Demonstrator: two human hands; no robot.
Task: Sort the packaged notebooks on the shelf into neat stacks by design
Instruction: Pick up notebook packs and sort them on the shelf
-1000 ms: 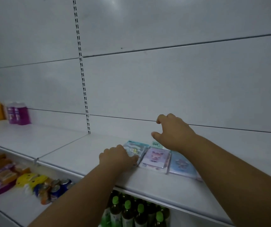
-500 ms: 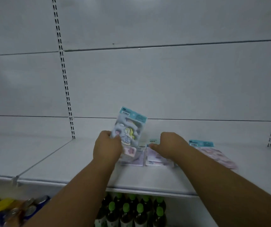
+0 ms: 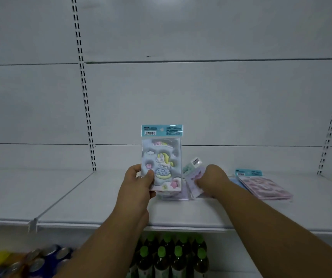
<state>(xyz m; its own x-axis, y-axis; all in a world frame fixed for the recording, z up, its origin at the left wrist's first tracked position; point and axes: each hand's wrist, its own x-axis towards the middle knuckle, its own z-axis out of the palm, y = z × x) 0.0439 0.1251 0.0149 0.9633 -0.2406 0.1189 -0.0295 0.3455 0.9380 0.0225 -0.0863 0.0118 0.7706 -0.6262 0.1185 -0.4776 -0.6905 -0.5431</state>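
My left hand [image 3: 139, 183] holds a packaged unicorn notebook [image 3: 162, 157] upright above the white shelf [image 3: 101, 207], its teal header card on top. My right hand [image 3: 211, 179] grips a lilac packaged notebook [image 3: 194, 180], tilted up off the shelf, with a pale green header behind it. Under these, another packaged notebook [image 3: 174, 196] lies flat, mostly hidden. A pink packaged notebook [image 3: 265, 186] lies flat to the right on top of a blue one [image 3: 236, 181], apart from both hands.
The shelf's back wall is bare white panels with slotted uprights [image 3: 84, 97]. Below the shelf stand several green-capped bottles [image 3: 171, 255]. Cans and yellow packs [image 3: 30, 261] sit at lower left. A shelf divider seam [image 3: 60, 199] runs left of my hands.
My left hand has lifted the unicorn notebook off the shelf and stood it upright facing me. My right hand has closed on the lilac notebook and tilted it up. The view shifted right.
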